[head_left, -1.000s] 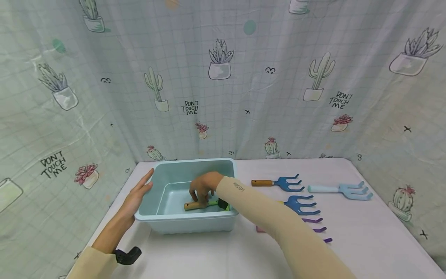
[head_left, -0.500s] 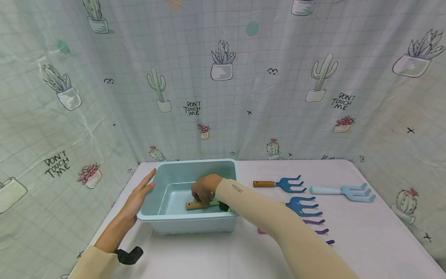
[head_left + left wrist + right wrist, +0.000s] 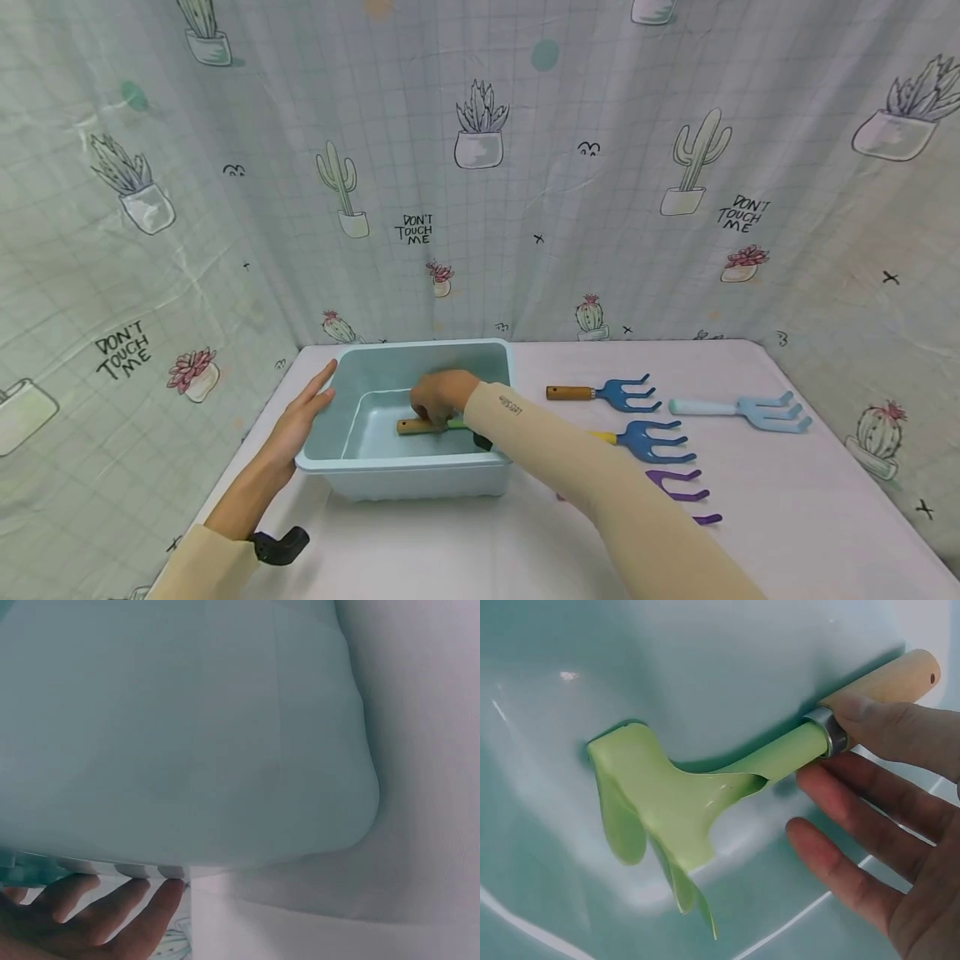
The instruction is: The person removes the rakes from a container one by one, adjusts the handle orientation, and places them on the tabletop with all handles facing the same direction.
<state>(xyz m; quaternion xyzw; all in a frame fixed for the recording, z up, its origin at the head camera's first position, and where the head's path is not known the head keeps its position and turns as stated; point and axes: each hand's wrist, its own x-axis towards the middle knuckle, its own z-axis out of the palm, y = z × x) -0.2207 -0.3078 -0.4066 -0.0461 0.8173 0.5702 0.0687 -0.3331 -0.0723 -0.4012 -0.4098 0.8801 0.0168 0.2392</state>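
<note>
A light-blue plastic bin (image 3: 405, 483) stands on the table. Inside it lies a hand rake with a pale wooden handle, a metal collar and a green head (image 3: 660, 799). My right hand (image 3: 444, 392) reaches into the bin and pinches the rake at the collar end of its handle (image 3: 896, 679), thumb on top and fingers below. In the head view my sleeve covers most of the green head. My left hand (image 3: 296, 425) touches the bin's left side, its fingers extended along the rim; fingertips (image 3: 171, 889) show there in the left wrist view.
Right of the bin, more hand rakes lie on the white table (image 3: 405, 558): one blue with a brown handle (image 3: 618, 394), one blue with a yellow handle (image 3: 647, 442), and one light blue (image 3: 750, 411). Purple tines (image 3: 675, 483) show past my right sleeve. A cactus-print curtain (image 3: 480, 250) surrounds the table.
The rake's handle has shifted slightly toward the back of the bin, along with the fingers of my right hand. My left hand stays at the bin's side.
</note>
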